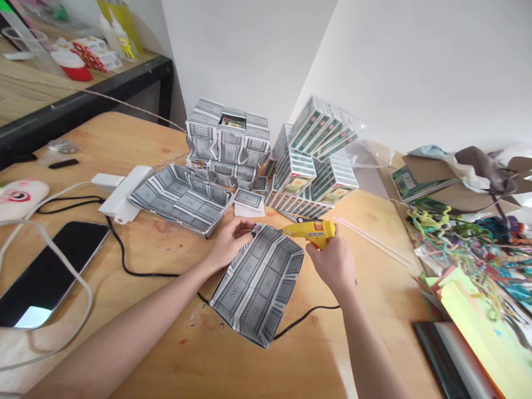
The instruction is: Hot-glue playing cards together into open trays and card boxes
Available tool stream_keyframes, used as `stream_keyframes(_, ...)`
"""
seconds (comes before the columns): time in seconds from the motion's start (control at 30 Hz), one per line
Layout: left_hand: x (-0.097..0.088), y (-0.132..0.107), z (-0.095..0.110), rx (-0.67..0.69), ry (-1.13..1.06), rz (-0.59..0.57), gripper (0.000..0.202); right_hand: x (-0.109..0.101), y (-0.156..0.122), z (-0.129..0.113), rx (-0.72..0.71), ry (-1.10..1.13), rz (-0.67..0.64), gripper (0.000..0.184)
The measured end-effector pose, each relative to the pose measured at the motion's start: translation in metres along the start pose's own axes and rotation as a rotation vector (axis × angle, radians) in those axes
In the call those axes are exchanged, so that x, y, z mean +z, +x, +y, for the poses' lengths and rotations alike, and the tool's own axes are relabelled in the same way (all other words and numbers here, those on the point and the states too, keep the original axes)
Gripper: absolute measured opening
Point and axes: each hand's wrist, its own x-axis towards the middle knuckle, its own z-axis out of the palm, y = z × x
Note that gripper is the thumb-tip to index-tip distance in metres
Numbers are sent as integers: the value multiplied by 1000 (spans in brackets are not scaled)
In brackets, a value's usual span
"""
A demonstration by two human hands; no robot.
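Note:
My left hand [231, 241] pinches the far left corner of a shallow tray made of playing cards [260, 282], which rests tilted on the table. In my right hand [334, 260] is a yellow hot glue gun [311, 231], its nozzle pointing left at the tray's far edge. A second playing-card tray [183, 197] lies farther back on the left. Behind it stands a chest-like stack built from cards [228, 144]. A small pile of cards [249, 200] sits between that tray and the card boxes.
Stacked card boxes [295, 172] stand at the back right, with clear glue sticks [374, 241] and scissors [297, 218] nearby. On the left are a phone [54, 271], a white power strip [127, 194] and cables. Coloured pipe cleaners [457, 244] and papers [477, 316] crowd the right side.

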Motion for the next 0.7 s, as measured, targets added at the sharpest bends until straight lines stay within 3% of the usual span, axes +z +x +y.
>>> stream_keyframes(0.33, -1, 0, -1, 1, -10, -9, 23, 4, 2, -8, -36, 46, -2, 35)
stream_keyframes(0.7, 1, -1, 2, -13, -5, -3, 22, 2, 0, 0, -1, 56, 9, 41)
